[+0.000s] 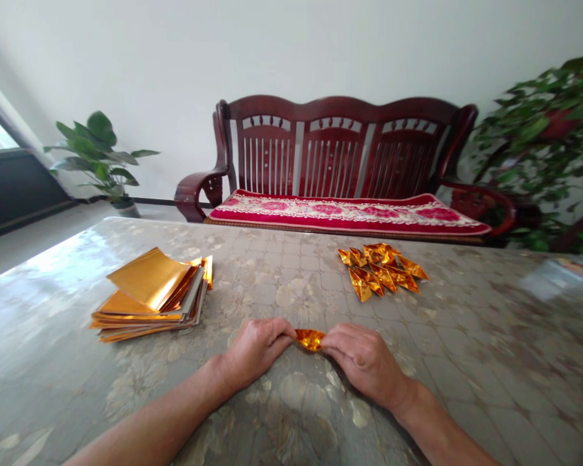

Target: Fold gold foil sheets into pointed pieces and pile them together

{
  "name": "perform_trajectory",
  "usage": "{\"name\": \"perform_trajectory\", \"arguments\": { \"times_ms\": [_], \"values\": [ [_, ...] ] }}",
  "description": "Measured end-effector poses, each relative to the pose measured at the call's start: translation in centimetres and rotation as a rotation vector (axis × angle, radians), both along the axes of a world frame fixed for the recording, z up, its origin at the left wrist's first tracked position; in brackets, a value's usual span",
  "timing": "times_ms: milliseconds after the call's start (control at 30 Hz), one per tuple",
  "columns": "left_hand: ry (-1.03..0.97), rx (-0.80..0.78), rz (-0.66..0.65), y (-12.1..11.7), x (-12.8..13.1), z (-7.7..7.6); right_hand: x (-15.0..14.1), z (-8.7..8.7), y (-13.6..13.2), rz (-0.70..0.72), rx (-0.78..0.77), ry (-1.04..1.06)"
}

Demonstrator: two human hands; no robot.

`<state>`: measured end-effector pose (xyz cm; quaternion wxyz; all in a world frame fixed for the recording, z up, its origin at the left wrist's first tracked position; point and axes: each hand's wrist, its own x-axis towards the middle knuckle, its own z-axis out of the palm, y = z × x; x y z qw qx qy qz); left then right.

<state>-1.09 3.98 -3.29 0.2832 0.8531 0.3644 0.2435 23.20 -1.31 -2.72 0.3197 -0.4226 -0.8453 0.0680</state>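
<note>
Between my two hands, near the middle of the table, is a small folded piece of gold foil paper [309, 340], shiny and rounded along its lower edge. My left hand [260, 349] pinches its left end between thumb and fingers. The right end is pinched in the same way by my right hand [364, 359]. My fingers cover both tips of the piece. To the left lies an uneven stack of gold foil paper sheets [148, 278], the top one curled. Several folded gold foil pieces [383, 268] with pointed ends sit in a group beyond my right hand.
A patterned, glossy cover lies over the table [272, 272]. At the far right edge is a blurred clear plastic bag [561, 278]. Behind the table stands a dark red wooden bench [333, 149] with a red floral cushion [344, 212]. Potted plants [100, 152] flank it.
</note>
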Motion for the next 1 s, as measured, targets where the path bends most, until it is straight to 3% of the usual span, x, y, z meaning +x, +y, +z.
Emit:
{"name": "perform_trajectory", "arguments": {
  "times_ms": [300,533,1000],
  "values": [
    [0.034,0.074,0.022,-0.17,0.26,-0.27,-0.01,-0.51,-0.11,-0.034,0.012,-0.014],
    [-0.033,-0.013,0.059,-0.1,0.27,-0.24,-0.1,-0.83,-0.13,-0.042,-0.031,0.085],
    [-0.108,-0.025,0.054,-0.55,0.41,-0.03,-0.14,-0.99,0.07,-0.105,0.12,0.089]
  ]
}}
